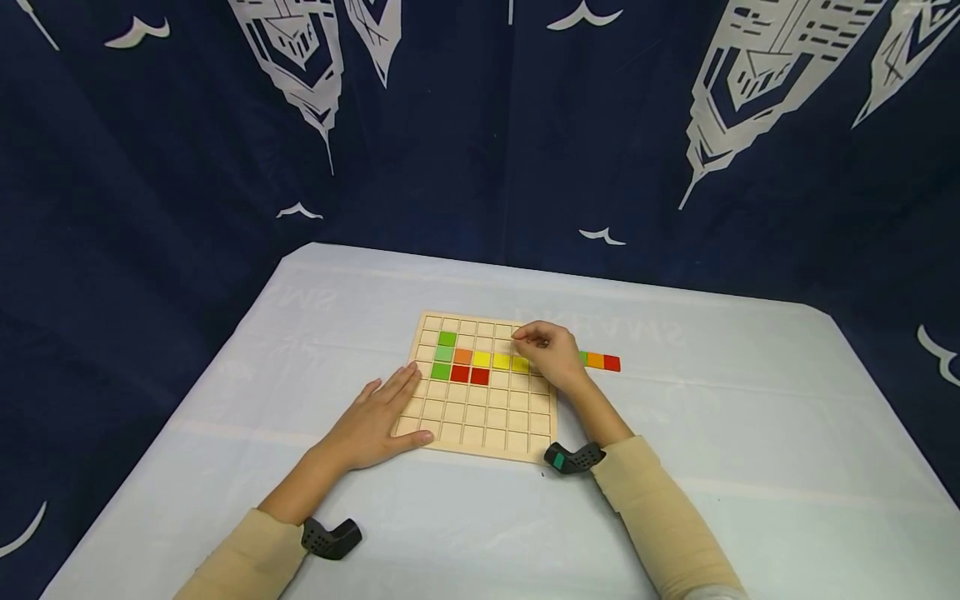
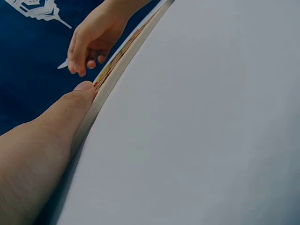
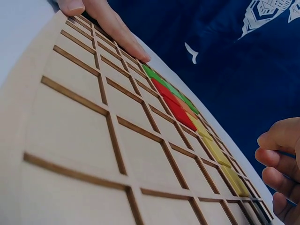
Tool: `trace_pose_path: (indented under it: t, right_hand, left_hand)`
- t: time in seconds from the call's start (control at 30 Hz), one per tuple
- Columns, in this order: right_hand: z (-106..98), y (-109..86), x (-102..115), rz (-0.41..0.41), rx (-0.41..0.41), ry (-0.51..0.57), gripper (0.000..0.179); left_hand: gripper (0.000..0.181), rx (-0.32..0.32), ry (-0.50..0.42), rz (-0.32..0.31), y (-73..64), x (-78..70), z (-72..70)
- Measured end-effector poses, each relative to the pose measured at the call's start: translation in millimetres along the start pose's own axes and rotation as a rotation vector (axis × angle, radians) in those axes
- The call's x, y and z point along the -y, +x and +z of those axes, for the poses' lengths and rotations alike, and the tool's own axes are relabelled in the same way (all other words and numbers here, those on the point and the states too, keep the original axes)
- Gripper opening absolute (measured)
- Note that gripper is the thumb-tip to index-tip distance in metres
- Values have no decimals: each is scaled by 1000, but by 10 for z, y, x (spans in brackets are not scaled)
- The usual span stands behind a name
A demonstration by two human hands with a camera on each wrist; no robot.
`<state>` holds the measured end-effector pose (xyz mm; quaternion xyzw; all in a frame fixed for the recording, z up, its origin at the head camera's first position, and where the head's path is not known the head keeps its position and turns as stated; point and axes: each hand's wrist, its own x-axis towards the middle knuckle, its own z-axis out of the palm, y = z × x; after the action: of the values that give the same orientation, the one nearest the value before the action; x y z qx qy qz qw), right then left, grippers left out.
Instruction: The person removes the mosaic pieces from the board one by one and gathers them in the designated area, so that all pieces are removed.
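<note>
beige sleeves nearest. left hand: fingers straight, resting on left edge of grid board, flat on tabletop. right hand: fingers bent above board, grip cannot be told. coloured tiles occupy board squares.

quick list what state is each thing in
Pale square wooden board: partly filled
Three green square tiles: column, in cells
Two red square tiles: in cells
Orange square tile: in cell
Yellow square tiles: row, in cells
Green-orange-red tile row: off board
Left hand: resting on board
Right hand: fingers bent above board, grip unclear
</note>
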<state>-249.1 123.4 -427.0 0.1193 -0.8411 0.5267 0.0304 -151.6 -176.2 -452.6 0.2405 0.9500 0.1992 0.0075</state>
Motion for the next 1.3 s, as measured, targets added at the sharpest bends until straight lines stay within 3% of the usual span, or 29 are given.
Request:
trace_pose_path:
  t: [0.47, 1.3]
  right_hand:
    - [153, 75, 115, -52, 54, 26, 9]
    - [491, 185, 236, -54, 143, 16, 9]
  left_hand:
    - [96, -4, -5, 10, 3, -3, -8]
    - [96, 5, -4, 11, -2, -10, -12]
